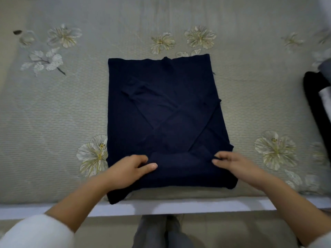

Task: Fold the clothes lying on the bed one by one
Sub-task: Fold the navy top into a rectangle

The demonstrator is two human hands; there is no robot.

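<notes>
Navy shirt (pixel 161 104) flat mid-bed (pixel 53 122), sleeves crossed inward; left hand (pixel 130 169) and right hand (pixel 231 163) each pinch its near end.
Lifting unevenly could skew the fold and let the crossed sleeves slip out; the near left corner overhangs the bed's rim and may drag; dark clothes (pixel 315 99) at the right edge are cut off, their kind unclear; some fingertips are hidden under cloth.
</notes>
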